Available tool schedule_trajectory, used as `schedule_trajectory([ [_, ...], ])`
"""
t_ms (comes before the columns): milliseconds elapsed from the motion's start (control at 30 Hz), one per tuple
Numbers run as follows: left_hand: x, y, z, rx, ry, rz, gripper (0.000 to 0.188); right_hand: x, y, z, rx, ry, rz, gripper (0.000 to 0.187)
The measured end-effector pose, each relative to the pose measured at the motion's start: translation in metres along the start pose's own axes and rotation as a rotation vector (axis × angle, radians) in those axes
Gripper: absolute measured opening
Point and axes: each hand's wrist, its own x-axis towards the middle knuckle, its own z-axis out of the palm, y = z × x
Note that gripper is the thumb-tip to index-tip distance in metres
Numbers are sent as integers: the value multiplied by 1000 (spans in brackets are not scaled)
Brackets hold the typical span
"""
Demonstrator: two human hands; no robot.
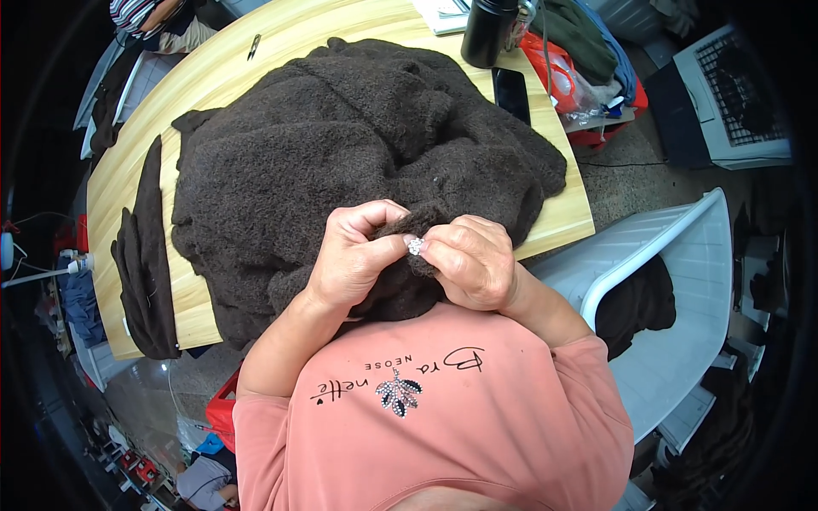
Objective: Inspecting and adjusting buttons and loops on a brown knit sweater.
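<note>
Where dark fabric point(341, 170) bunches, both hands point(354, 260) point(471, 264) pinch it.

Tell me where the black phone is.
In the head view, the phone lies at upper right on the table, beside the brown fuzzy fabric and just below the black bottle.

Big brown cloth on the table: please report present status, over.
Left hand and right hand: both pinching cloth, small whitish piece between them. Cloth: bunched on table. Nothing visibly blocking hands.
</note>
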Motion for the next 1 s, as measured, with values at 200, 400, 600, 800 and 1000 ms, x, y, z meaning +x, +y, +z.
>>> schedule_trajectory([
  [200,1,-5,-3,-38,28,3,8,-1,6,1,-47,-13,8,37],
  [400,-1,-11,1,-1,161,117,9,-3,9,6,-111,-50,62,34],
  [600,1,-17,-4,442,221,482,12,-3,15,17,-27,-73,172,32],
  [800,1,-17,-6,550,212,531,15,1,26,10,111,-152,236,34],
  [1000,1,-14,-7,580,108,600,17,2,37,6,454,-324,424,35],
])
